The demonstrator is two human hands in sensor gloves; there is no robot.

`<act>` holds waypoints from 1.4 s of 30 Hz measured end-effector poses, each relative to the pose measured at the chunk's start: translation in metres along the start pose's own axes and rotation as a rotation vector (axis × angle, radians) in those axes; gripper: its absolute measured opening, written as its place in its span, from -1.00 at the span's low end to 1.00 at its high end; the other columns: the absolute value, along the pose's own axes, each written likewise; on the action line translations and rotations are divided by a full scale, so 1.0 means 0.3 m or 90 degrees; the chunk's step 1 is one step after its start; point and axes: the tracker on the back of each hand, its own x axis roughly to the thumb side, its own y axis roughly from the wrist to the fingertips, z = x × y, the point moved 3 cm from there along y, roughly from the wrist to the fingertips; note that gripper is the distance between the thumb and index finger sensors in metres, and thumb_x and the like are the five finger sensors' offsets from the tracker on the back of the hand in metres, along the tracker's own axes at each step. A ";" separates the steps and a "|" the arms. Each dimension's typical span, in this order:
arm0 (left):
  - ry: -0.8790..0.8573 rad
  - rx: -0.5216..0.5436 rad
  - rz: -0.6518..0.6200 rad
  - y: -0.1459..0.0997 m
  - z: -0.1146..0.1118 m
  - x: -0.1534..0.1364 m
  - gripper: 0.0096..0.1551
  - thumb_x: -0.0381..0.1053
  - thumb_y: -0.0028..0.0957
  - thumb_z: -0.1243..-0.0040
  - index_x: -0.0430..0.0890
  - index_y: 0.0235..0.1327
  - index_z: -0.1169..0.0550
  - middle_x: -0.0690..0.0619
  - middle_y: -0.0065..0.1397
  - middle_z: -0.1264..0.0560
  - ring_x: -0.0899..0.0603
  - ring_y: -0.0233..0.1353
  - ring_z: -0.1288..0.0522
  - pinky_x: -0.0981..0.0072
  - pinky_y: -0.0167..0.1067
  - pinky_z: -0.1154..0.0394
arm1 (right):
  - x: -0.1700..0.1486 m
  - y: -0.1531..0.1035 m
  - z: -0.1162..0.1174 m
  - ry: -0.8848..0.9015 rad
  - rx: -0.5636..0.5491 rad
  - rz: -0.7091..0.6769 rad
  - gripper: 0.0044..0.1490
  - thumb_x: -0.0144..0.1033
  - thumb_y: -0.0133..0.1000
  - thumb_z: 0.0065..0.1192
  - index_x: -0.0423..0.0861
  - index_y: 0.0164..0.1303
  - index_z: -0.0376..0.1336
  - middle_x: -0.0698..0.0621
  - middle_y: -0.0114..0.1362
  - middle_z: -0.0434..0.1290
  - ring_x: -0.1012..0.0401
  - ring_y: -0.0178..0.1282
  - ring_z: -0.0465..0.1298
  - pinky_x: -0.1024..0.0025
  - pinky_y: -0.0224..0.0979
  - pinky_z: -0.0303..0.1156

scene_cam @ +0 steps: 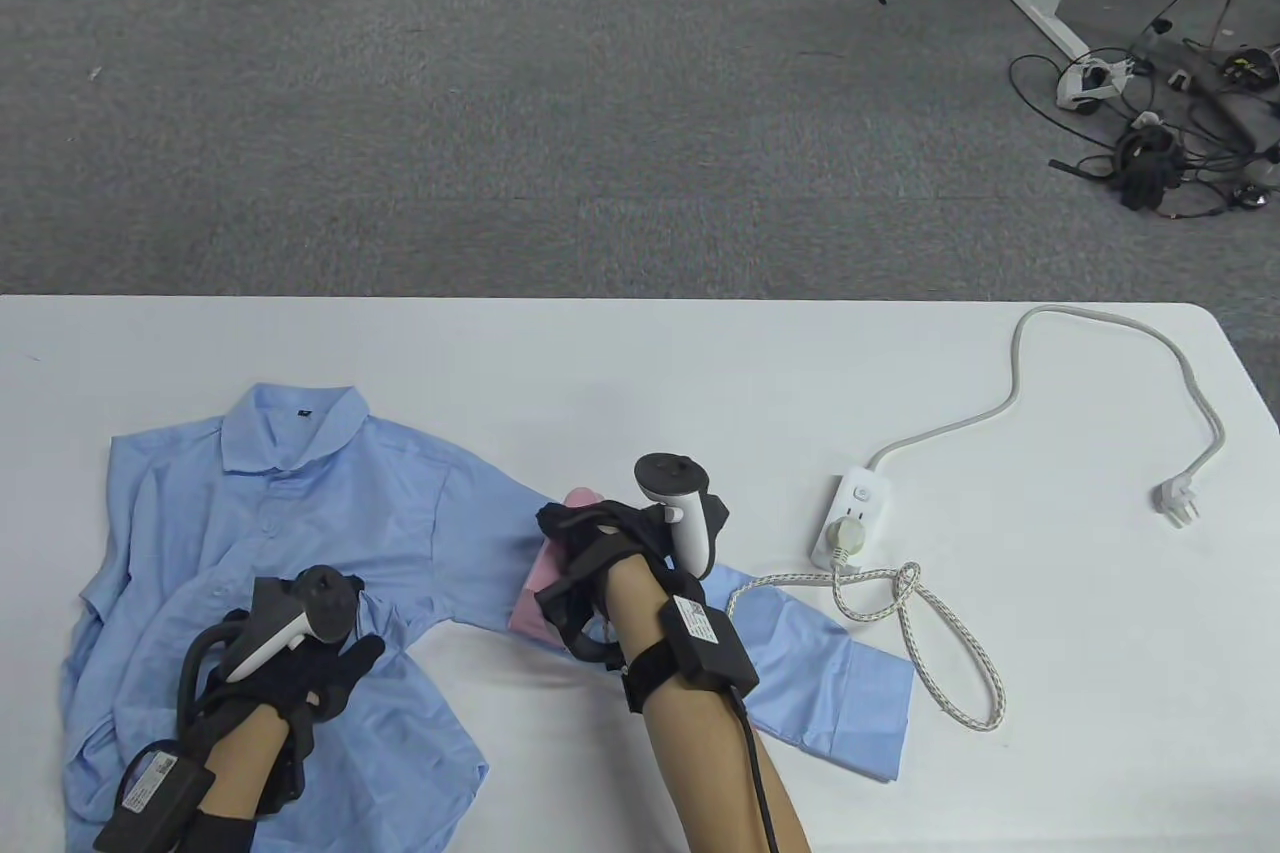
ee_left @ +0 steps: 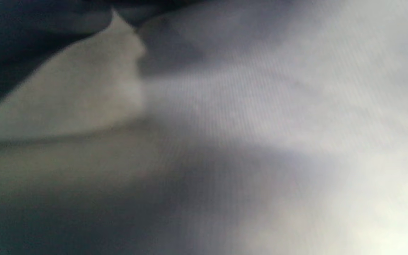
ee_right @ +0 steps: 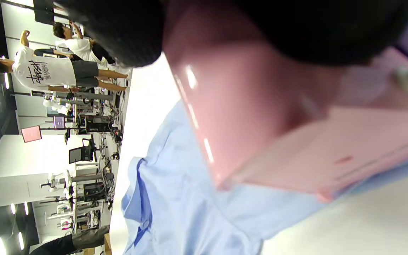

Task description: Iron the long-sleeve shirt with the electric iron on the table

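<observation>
While the pink iron [scene_cam: 553,583] sits on the blue shirt's [scene_cam: 300,533] sleeve, nose toward 1 o'clock, long axis running 7-to-1, the right hand [scene_cam: 600,563] curls round its handle. Left hand [scene_cam: 290,673] lies flat, fingers straight, on the shirt body at 9 o'clock of the iron. The cord [scene_cam: 900,613] loops off at 3 o'clock to the power strip [scene_cam: 852,518] on the white table [scene_cam: 700,373].

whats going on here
A person is ironing a light blue long-sleeve shirt spread on a white table. The right hand grips a pink iron on the shirt's outstretched sleeve, while the left hand rests on the shirt's body. The iron's cord runs to a power strip.
</observation>
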 end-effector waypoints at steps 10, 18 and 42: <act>-0.003 0.002 0.021 0.001 0.008 -0.002 -0.08 0.55 -0.09 0.29 0.33 0.51 0.18 0.06 0.71 0.29 -0.27 0.73 0.26 -0.38 0.51 0.19 | -0.095 -0.074 -0.132 0.028 -0.031 0.013 -0.18 -0.14 0.07 0.20 -0.52 0.22 0.10 -0.30 0.03 0.43 -0.04 -0.09 0.59 0.13 -0.19 0.59; 0.001 0.007 0.034 0.001 0.014 -0.004 -0.08 0.56 -0.10 0.29 0.33 0.51 0.17 0.04 0.72 0.27 -0.29 0.73 0.24 -0.39 0.51 0.15 | -0.169 -0.138 -0.249 0.027 -0.066 0.025 -0.18 -0.14 0.07 0.20 -0.52 0.21 0.11 -0.30 0.02 0.43 -0.03 -0.10 0.59 0.13 -0.21 0.59; 0.009 0.010 0.050 0.001 0.022 -0.003 -0.06 0.57 -0.11 0.28 0.33 0.51 0.16 0.02 0.73 0.24 -0.32 0.74 0.19 -0.39 0.51 0.11 | -0.392 -0.373 -0.549 0.003 -0.163 0.056 -0.18 -0.12 0.06 0.18 -0.52 0.19 0.13 -0.30 -0.02 0.45 -0.01 -0.16 0.61 0.16 -0.26 0.60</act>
